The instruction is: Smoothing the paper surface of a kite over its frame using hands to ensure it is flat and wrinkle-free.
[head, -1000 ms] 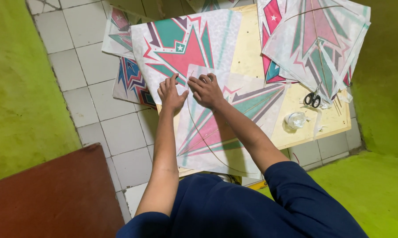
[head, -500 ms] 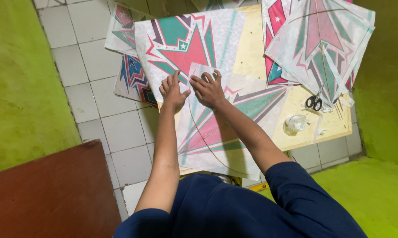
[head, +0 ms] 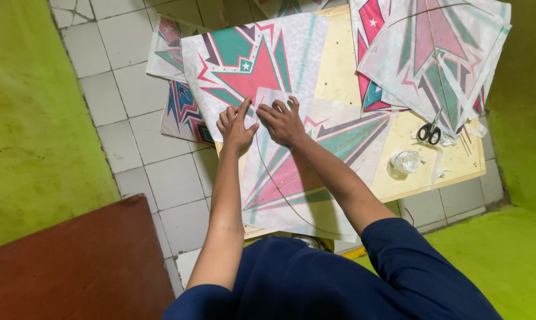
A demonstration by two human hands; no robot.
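Both hands have stayed put: left hand [head: 235, 125] and right hand [head: 281, 120], fingers spread, press the kite [head: 303, 172]. Beside it: one scissors [head: 428, 133], one tape roll [head: 406, 161], kite stack [head: 434, 59].

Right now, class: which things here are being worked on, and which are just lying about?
In use: left hand, right hand, printed kite sheet beneath both.
Lying about: scissors, tape roll, kite pile, wooden board.

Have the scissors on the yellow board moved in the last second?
No. The scissors lie in the same spot on the yellow board, just above the clear tape roll; only the camera shifted slightly.
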